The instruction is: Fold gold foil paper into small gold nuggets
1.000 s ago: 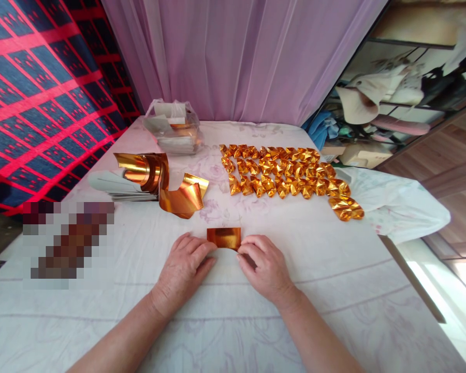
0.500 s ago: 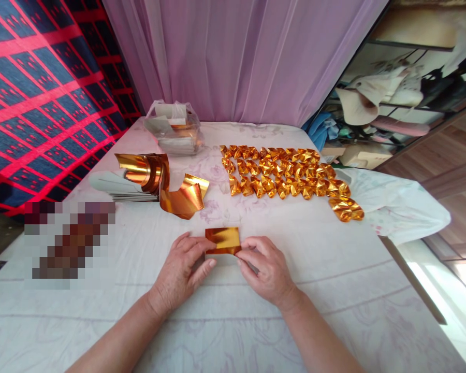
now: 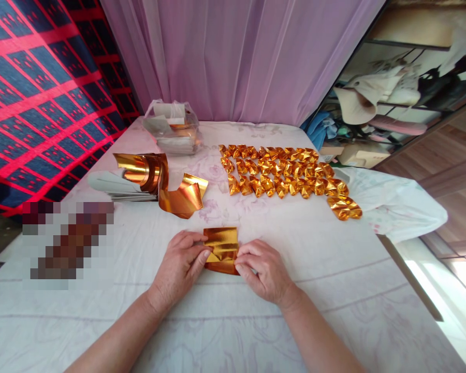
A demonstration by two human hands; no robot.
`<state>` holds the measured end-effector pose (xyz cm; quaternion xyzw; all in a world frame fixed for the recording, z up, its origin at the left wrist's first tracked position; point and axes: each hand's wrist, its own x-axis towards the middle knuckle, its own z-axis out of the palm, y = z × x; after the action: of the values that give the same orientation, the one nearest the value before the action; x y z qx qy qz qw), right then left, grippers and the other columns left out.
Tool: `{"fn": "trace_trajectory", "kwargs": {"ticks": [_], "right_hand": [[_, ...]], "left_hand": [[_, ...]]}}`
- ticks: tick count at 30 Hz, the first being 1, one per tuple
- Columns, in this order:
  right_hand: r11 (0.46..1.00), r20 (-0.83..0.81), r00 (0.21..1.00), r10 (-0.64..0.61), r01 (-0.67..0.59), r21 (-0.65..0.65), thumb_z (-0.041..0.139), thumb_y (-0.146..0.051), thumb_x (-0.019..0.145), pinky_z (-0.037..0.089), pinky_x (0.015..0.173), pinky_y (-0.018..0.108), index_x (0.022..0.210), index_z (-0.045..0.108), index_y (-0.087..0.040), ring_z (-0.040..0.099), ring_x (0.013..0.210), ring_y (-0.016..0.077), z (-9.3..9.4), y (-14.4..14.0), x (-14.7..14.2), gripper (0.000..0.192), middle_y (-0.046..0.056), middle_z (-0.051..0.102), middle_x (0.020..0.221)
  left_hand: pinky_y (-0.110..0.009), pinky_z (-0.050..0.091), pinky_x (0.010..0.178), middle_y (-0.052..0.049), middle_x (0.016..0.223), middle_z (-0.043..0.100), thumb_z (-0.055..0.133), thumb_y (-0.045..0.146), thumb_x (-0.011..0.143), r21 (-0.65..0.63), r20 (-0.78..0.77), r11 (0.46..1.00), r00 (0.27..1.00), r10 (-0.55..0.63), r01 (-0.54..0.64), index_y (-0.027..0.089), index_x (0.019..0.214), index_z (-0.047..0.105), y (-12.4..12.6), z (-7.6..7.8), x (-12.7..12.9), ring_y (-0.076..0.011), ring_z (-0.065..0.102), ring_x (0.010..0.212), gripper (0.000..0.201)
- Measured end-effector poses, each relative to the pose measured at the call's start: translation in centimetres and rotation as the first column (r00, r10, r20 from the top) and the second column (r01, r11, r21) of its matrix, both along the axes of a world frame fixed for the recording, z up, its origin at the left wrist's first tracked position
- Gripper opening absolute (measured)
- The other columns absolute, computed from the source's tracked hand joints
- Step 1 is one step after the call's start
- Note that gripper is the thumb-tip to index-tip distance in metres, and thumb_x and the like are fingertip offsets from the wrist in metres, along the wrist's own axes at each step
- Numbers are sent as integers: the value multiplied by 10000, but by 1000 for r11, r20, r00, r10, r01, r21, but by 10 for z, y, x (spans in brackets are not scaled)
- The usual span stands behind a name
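Note:
A small sheet of gold foil paper (image 3: 222, 243), creased across its middle, lies on the cloth between my hands. My left hand (image 3: 184, 261) pinches its left edge, thumb on top near a crease. At the right edge, my right hand (image 3: 259, 268) grips the sheet between thumb and fingers. The sheet's lower part shows a darker copper tone and curls slightly toward me. Beyond my hands, several folded gold foil pieces (image 3: 274, 184) stand in rows. A loose curl of gold foil (image 3: 184, 199) rests at the left, beside a stack of white-backed sheets (image 3: 120, 186).
A clear plastic bag (image 3: 174, 127) of papers sits at the back left. On the right, a white plastic bag (image 3: 399, 202) hangs over the table edge. A purple curtain (image 3: 236, 62) closes off the back, and shelves (image 3: 404, 109) stand to the right. A blurred patch covers something at left.
The foil sheet has opened out toward me, showing a copper lower flap and creases. My left thumb has moved up onto the sheet, and my right hand has shifted slightly down.

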<state>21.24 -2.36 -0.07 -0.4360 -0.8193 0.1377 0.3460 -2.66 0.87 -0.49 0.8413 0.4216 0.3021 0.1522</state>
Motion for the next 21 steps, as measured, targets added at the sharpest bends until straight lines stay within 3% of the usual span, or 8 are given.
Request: {"fn": "trace_trajectory", "kwargs": {"ticks": [4, 8, 14, 21], "right_hand": [[998, 25, 997, -67, 67, 6, 543, -230, 946, 480, 699, 300, 736, 681, -205, 614, 752, 161, -6, 1, -1, 253, 29, 681, 793], [996, 44, 995, -92, 91, 10, 643, -201, 869, 478, 698, 297, 741, 676, -222, 612, 758, 161, -11, 2, -2, 134, 16, 680, 808], [995, 72, 992, -101, 101, -9, 689, -190, 806, 507, 736, 327, 817, 668, -216, 629, 824, 188, -12, 1, -2, 35, 30, 687, 885], [994, 71, 992, -105, 106, -4, 709, -166, 781, 508, 737, 325, 815, 655, -221, 628, 822, 185, -12, 1, -3, 84, 25, 680, 886]], "left_hand": [[-422, 522, 863, -73, 1021, 705, 564, 255, 937, 47, 18, 997, 998, 54, -55, 228, 872, 741, 1, -7, 0, -238, 625, 985, 190], [-480, 498, 919, -77, 1087, 690, 647, 260, 872, 59, -31, 989, 990, 140, -138, 225, 926, 710, 2, -12, -3, -274, 611, 1044, 90], [-549, 439, 1012, -121, 1258, 643, 716, 311, 806, 92, -122, 971, 965, 230, -220, 200, 1163, 629, 2, -15, -4, -333, 568, 1173, 384], [-595, 383, 1045, -96, 1286, 651, 700, 294, 813, 54, -160, 976, 963, 215, -209, 237, 1023, 676, 1, -12, -4, -352, 552, 1227, 219]]}}
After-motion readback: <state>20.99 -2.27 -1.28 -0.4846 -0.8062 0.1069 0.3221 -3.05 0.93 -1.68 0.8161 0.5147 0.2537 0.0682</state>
